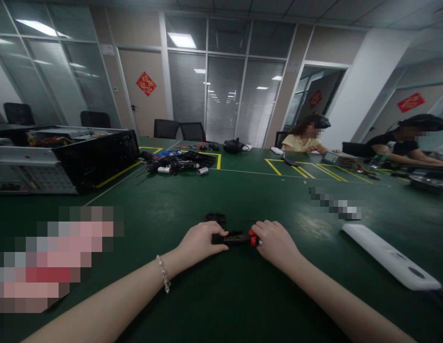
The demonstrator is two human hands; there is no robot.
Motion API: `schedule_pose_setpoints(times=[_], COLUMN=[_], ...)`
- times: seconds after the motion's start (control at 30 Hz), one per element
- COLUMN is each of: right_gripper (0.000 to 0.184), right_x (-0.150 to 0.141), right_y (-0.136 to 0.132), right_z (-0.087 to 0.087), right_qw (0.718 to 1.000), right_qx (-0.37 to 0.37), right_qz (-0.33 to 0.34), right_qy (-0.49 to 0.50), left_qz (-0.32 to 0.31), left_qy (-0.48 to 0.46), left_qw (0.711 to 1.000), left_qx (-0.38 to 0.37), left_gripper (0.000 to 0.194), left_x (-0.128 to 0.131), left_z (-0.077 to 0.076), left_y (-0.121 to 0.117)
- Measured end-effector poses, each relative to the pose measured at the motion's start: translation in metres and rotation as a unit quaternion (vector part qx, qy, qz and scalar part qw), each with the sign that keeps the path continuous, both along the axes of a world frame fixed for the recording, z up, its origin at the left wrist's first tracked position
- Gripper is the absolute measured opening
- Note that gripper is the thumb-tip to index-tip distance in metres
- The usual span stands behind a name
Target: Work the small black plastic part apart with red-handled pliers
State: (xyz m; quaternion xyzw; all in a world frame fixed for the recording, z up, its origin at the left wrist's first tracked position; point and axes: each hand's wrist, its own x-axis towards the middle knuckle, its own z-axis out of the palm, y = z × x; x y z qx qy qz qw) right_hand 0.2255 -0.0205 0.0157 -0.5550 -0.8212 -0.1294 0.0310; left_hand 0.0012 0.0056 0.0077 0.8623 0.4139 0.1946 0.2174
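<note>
In front of me, just above the green table, my right hand (275, 240) is closed around the red grips of a dark tool that looks like pliers (239, 238). Its black head points left, toward my other hand. My left hand (202, 240), with a beaded bracelet on the wrist, pinches a small black block (217, 239) between thumb and fingers. The block meets the tool's tip; whether the two are separate pieces is too dark to tell. Behind my left fingers, a small black part (215, 217) lies on the table.
An opened computer case (96, 162) stands at the left. A pile of black parts and cables (178, 162) lies farther back. At right is a long white power strip or similar device (389, 255). Two people sit across the green table (243, 190) at the far right.
</note>
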Motion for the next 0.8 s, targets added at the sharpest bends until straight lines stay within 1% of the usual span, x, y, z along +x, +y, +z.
schedule_pose_setpoints(times=[0.43,0.63,0.8], right_gripper=[0.026,0.025,0.025], right_x=[0.0006,0.0019,0.0020], right_y=[-0.0019,-0.0028,-0.0037], right_z=[-0.0014,0.0016,-0.0004], right_qw=[1.000,1.000,1.000], right_qx=[0.018,0.012,0.020], right_qz=[0.005,0.004,0.006], right_qy=[0.002,-0.001,-0.003], left_qz=[0.013,0.016,0.016], left_qy=[0.009,0.015,0.016], left_qw=[1.000,1.000,1.000], left_qx=[0.003,-0.006,-0.007], left_gripper=[0.035,0.036,0.035], left_x=[0.0000,0.0001,0.0007], left_z=[-0.0018,-0.0002,0.0003], left_y=[0.0001,-0.0010,-0.0011])
